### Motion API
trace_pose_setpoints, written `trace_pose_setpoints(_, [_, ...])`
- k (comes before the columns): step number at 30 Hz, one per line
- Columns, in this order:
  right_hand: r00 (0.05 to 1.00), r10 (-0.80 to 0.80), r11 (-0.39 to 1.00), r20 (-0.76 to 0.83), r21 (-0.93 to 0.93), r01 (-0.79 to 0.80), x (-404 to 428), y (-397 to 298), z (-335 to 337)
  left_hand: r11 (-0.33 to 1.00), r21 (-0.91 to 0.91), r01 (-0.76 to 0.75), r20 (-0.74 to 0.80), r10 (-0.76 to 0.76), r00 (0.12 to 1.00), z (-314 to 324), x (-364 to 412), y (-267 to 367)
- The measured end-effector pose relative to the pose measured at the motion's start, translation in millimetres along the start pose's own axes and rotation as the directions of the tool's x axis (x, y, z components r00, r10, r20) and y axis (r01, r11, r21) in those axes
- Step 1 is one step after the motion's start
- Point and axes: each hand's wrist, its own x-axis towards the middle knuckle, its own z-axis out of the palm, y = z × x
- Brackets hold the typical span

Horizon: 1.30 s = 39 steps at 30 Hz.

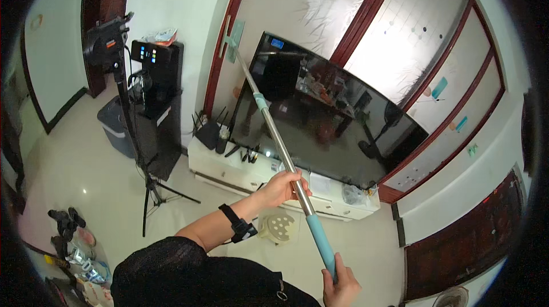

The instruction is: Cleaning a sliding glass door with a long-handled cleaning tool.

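Observation:
A metal telescopic pole (278,139) with a light-blue grip runs from the lower right up to the upper left. My left hand (283,189) is closed around its metal shaft at mid-length. Lower down, my right hand (342,283) holds the end of the light-blue grip (321,238). At the far end, a flat pale-green squeegee or mop head (236,41) lies over the glass door panel, beside the metal door handle (224,37). The pole passes in front of a large black television (326,114).
A white TV cabinet (266,174) bears a router, tools and a plastic bag. Left of it stand a black tripod (150,182), a dark cabinet (171,105) and a grey bin (118,135). A small stool (279,227) is beneath my left arm; shoes (64,225) lie at lower left.

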Motion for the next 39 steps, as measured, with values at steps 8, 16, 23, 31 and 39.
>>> trace_pose_setpoints(8, [0.995,0.091,0.995,-0.033,0.038,-0.090,0,-3,-16,0.977,0.195,-0.083,0.114,0.062,0.992,57,21,40])
trace_pose_setpoints(16, [0.942,0.217,0.496,0.255,0.802,-0.332,7,29,23,0.835,0.547,-0.063,-0.002,0.077,0.997,98,68,56])
trace_pose_setpoints(23, [0.846,0.351,0.245,0.401,0.833,-0.496,-46,65,113,0.729,0.668,0.151,-0.086,-0.127,0.988,61,66,-11])
trace_pose_setpoints(31, [0.883,0.231,-0.052,0.409,0.911,-0.408,40,11,113,0.683,0.699,-0.210,-0.040,0.331,0.943,103,115,42])
trace_pose_setpoints(39, [0.807,0.276,-0.135,0.522,0.853,-0.505,-24,74,163,0.699,0.715,-0.021,0.020,0.010,1.000,31,50,-53])
